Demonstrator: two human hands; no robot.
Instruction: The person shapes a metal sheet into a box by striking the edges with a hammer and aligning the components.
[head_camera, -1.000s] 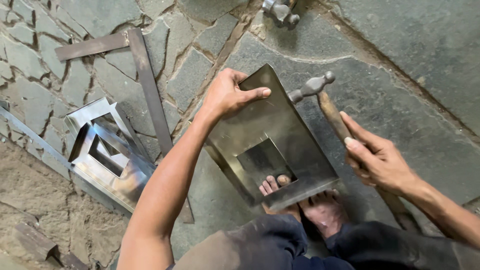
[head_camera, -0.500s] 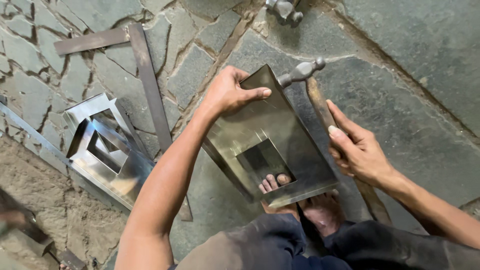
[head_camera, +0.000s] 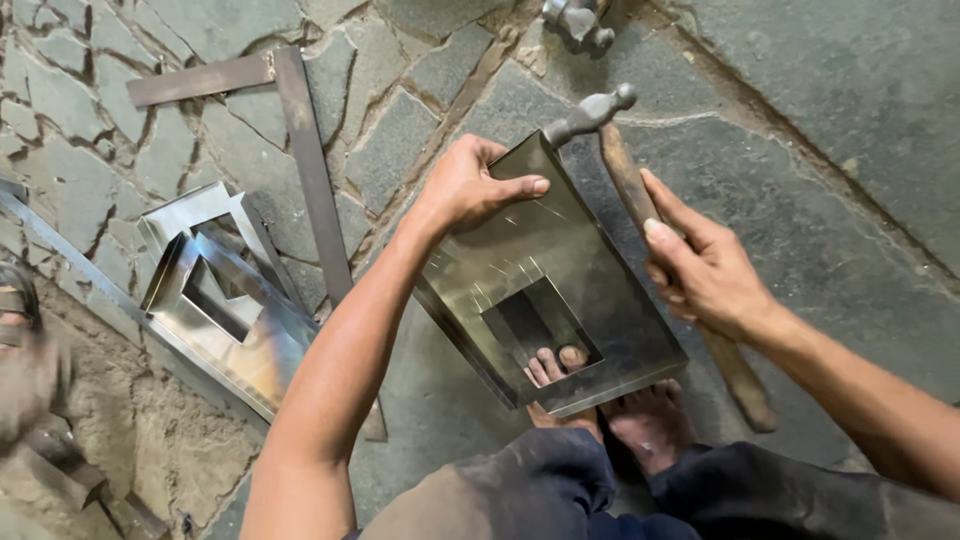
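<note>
My left hand (head_camera: 470, 190) grips the top corner of a shiny sheet-metal panel (head_camera: 590, 260) with a rectangular cut-out, which stands tilted on the stone floor. The panel's lower edge rests by my bare feet (head_camera: 645, 430), and toes (head_camera: 555, 365) show through the cut-out. My right hand (head_camera: 705, 270) lies over the wooden handle of a hammer (head_camera: 625, 170) just right of the panel. Its fingers are stretched along the handle and the thumb is hidden. The hammer's steel head (head_camera: 590, 110) sits just beyond the panel's top corner.
Several similar cut-out metal panels (head_camera: 220, 290) lie stacked at the left. A flat steel square (head_camera: 305, 160) lies on the stone floor (head_camera: 820, 130) beside them. Another metal tool head (head_camera: 578, 22) is at the top edge. Bare earth (head_camera: 130, 450) lies at lower left.
My right hand has slid up and left along the panel's side, and the hammer has moved with it toward the panel's top corner. My left hand keeps its grip.
</note>
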